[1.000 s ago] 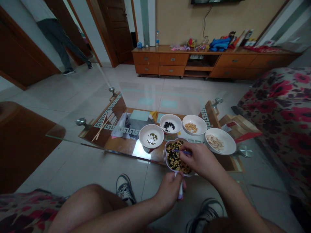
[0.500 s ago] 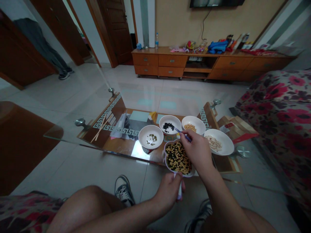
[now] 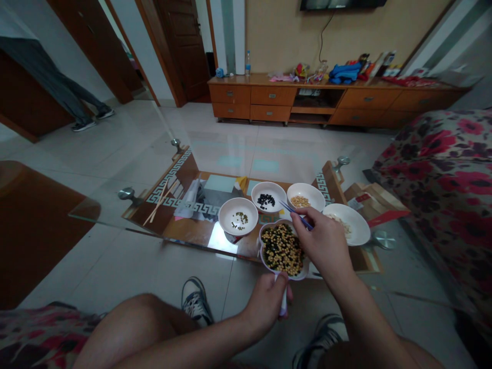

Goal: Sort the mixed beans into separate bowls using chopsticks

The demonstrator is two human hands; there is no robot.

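Note:
My left hand (image 3: 267,302) is wrapped round the handle of a flower-shaped dish (image 3: 262,251) filled with mixed yellow and dark beans. Between the fingers of my right hand (image 3: 321,233) are blue tweezers (image 3: 298,215), their tips just above the table, near the bowl of black beans (image 3: 269,185). Whether the tips pinch anything is too small to tell. Left of that stands a white bowl with green beans (image 3: 225,220). Behind my right hand is a bowl with yellow beans (image 3: 317,192). A bowl of pale, flat seeds (image 3: 359,225) sits at the right, partly covered by my hand.
The bowls stand on a glass table (image 3: 115,215) with metal knobs (image 3: 128,193). Chopsticks (image 3: 157,205) lie at its left, a paper bag (image 3: 378,202) at its right. Beyond are a low cabinet (image 3: 272,97), a flowered sofa (image 3: 442,148) and a person's legs (image 3: 61,82).
My right hand has moved right and the tweezers have left the black-bean bowl. My left hand and the dish stay put. The person at the far left has stepped left.

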